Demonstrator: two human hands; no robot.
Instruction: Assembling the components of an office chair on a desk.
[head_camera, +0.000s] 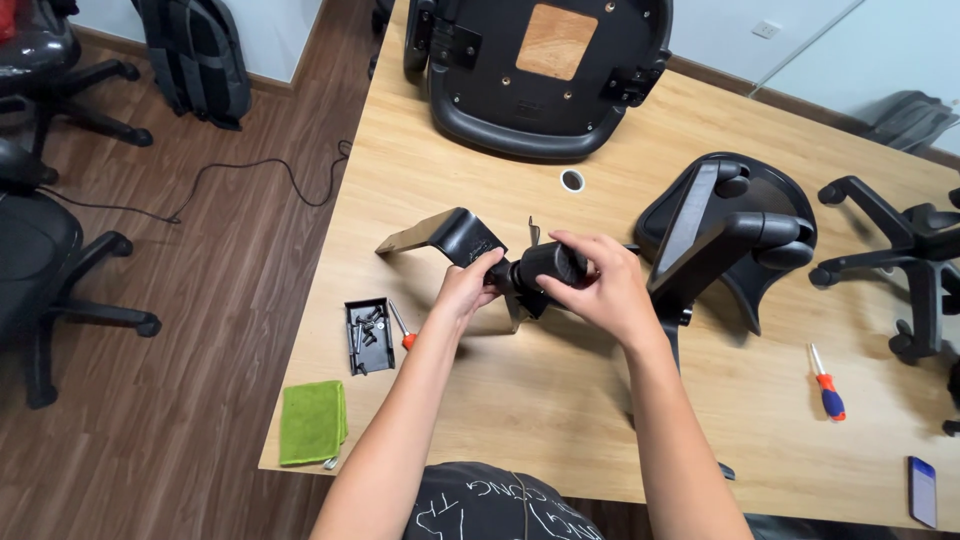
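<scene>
Fingers of the right hand (597, 290) wrap closed around a short black plastic cylinder (549, 265), which juts from a black bent-metal chair mechanism bracket (458, 237) lying near the middle of the light wooden table (560, 400). The left hand (470, 288) pinches closed on the same assembly just beside the cylinder, at the joint where cylinder meets bracket, so both hands touch the piece and nearly touch each other. Just left of the left hand sits a small black rectangular tray of dark screws and bolts (369, 335), with a small orange-handled tool (402, 328) lying against its right edge. Nearer the table's front corner lies a folded green cloth (313, 422). To the right of the hands rests a black plastic armrest assembly (728, 230), tipped on its side, and beyond it a screwdriver with a red and blue handle (827, 385) lies flat. A dark smartphone (923, 490) sits at the near right edge. At the far end of the table lies an upturned black chair seat with a bare wooden panel (545, 70). A black five-star chair base (915, 250) stands off to the right.
</scene>
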